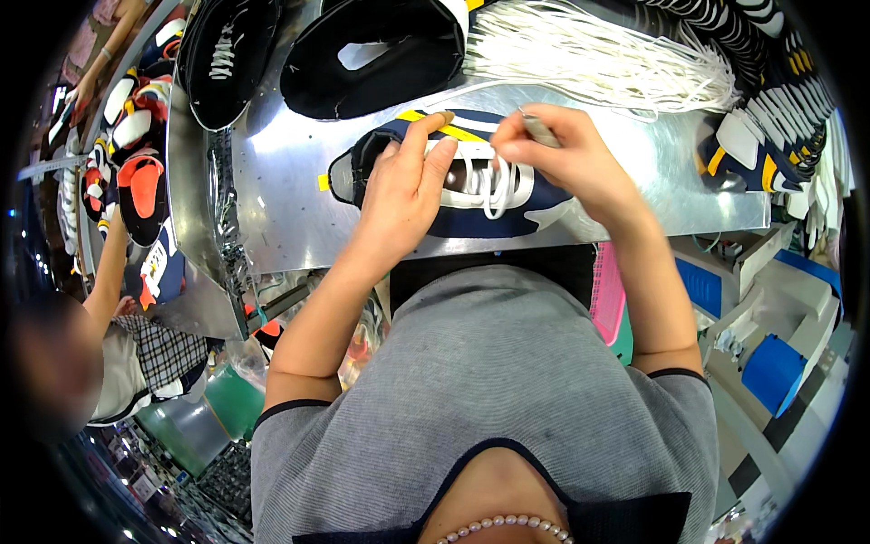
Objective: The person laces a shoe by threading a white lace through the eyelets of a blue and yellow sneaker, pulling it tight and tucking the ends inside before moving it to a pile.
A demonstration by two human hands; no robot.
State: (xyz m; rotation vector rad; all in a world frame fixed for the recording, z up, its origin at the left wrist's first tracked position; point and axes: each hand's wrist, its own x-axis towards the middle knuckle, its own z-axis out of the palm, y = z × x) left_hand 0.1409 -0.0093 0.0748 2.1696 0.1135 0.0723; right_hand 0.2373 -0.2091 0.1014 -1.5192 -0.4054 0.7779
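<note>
A navy shoe upper (471, 223) with white and yellow trim lies sideways on the metal table in front of me. White lace (490, 201) runs through part of its eyelet opening and loops loosely over it. My left hand (403, 186) grips the upper near its heel side, thumb and forefinger pressed along the eyelet edge. In my right hand (566, 150) is a small grey-handled tool (541, 130), held above the toe-side eyelets. Its working tip is too small to make out. The fingertips of that hand are close to the lace.
A thick bundle of white laces (589, 54) lies across the table's far side. Two black shoe uppers (376, 63) stand at the far left. Stacked navy uppers (761, 150) fill the right end. At left, a co-worker's arm (111, 263) reaches toward black-and-red shoes (142, 195).
</note>
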